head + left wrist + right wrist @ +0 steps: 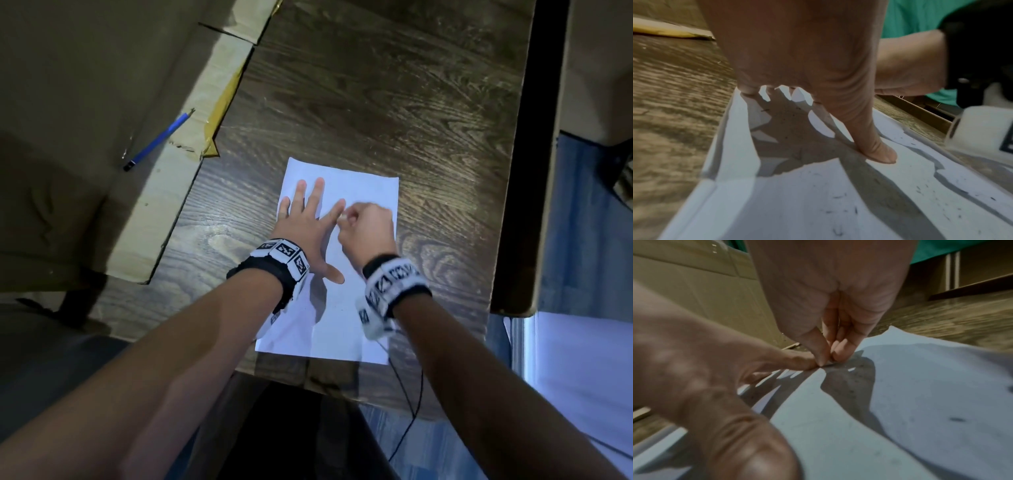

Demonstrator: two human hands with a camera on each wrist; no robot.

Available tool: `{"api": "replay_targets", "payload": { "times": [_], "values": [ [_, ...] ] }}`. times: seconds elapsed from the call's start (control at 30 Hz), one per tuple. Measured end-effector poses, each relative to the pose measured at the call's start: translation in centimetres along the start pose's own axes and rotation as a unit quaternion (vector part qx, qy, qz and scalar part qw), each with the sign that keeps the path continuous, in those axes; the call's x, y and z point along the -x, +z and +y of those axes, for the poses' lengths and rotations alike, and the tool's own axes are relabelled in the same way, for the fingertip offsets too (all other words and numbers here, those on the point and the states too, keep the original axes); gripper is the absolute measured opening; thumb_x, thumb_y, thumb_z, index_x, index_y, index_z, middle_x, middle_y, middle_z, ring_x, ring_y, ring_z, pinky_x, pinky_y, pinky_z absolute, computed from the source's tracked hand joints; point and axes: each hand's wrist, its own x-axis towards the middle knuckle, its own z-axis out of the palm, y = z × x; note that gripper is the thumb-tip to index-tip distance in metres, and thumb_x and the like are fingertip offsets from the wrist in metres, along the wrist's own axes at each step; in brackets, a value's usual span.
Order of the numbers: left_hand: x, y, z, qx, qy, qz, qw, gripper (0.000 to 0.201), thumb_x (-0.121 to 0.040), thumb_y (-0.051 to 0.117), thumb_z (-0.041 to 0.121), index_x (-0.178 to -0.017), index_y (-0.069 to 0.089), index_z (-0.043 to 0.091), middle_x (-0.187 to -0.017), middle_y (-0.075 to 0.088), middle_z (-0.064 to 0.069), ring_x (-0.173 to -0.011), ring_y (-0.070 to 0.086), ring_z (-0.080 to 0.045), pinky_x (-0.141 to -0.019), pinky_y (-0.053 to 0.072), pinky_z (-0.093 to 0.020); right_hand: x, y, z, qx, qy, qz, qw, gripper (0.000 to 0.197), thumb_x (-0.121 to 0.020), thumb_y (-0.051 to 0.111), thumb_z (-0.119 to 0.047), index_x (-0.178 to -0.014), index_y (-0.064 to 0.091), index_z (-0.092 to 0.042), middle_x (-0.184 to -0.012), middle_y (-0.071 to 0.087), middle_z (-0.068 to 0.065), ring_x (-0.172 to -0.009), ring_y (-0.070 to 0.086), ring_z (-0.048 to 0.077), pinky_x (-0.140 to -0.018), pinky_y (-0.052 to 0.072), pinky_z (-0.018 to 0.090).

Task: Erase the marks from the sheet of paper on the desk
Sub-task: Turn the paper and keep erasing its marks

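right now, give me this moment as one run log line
left hand: flat on paper, pinning it | right hand: pinching small eraser on paper | phase: erasing | eraser crumbs on sheet | blue pencil unused on cardboard

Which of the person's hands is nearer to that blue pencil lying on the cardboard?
The left hand. It presses flat on the white paper sheet, on the side toward the blue pencil. The right hand works farther away, at the sheet's other side.

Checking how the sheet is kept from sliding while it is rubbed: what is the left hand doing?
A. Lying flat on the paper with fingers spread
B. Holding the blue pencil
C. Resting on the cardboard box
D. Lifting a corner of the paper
A: the left hand lies flat with spread fingers on the sheet of paper, while the right hand pinches a small eraser against it.
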Motion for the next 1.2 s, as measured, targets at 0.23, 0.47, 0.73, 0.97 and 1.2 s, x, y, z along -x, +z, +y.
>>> {"api": "replay_targets", "payload": {
  "times": [0.23,0.47,0.73,0.97,1.2],
  "values": [
    [0.1,-0.1,-0.1,-0.001,0.003,0.007,1.0,0.14,-0.055,0.07,0.084,-0.155,-0.016,0.038,-0.156,-0.039,-0.011,-0.145,-0.03,-0.04,-0.12,-0.002,-0.057,5.0,0.1,1.6,-0.007,-0.008,-0.039,0.999,0.011,-0.086,0.058,-0.013,-0.083,0.069,-0.01,-0.083,0.067,0.004,-0.073,0.063,0.021,-0.067,0.053,0.031],
    [0.1,0.1,-0.2,-0.005,0.003,0.006,1.0,0.146,-0.047,0.065,0.093,-0.154,-0.018,0.039,-0.156,-0.039,-0.009,-0.145,-0.031,-0.038,-0.119,-0.004,-0.057,-0.3,0.5,0.7,0.006,0.003,0.01,1.0,0.012,-0.086,0.058,-0.013,-0.077,0.066,-0.013,-0.078,0.066,0.005,-0.071,0.065,0.025,-0.067,0.056,0.035],
    [0.1,0.0,-0.2,-0.001,0.006,0.012,1.0,0.143,-0.049,0.066,0.09,-0.155,-0.016,0.039,-0.157,-0.037,-0.01,-0.146,-0.03,-0.039,-0.119,-0.003,-0.057,0.9,-0.1,0.7,0.019,-0.021,-0.013,1.0,0.011,-0.085,0.06,-0.017,-0.075,0.065,-0.013,-0.076,0.065,0.003,-0.069,0.062,0.023,-0.065,0.053,0.032],
    [0.2,0.0,-0.3,0.004,0.006,0.016,1.0,0.14,-0.054,0.07,0.085,-0.155,-0.016,0.039,-0.157,-0.037,-0.01,-0.146,-0.029,-0.038,-0.12,-0.001,-0.058,4.4,0.3,1.2,-0.011,-0.008,-0.033,0.999,0.011,-0.084,0.058,-0.016,-0.08,0.067,-0.012,-0.076,0.067,0.004,-0.068,0.064,0.022,-0.067,0.057,0.038],
    [0.1,0.1,-0.2,0.006,0.004,0.006,1.0,0.146,-0.048,0.067,0.091,-0.155,-0.017,0.038,-0.157,-0.039,-0.008,-0.145,-0.032,-0.037,-0.119,-0.005,-0.057,-0.2,0.4,0.0,-0.021,0.018,0.016,0.999,0.016,-0.084,0.058,-0.018,-0.069,0.061,-0.015,-0.067,0.064,0.002,-0.062,0.063,0.023,-0.063,0.058,0.038]
  ]
}}
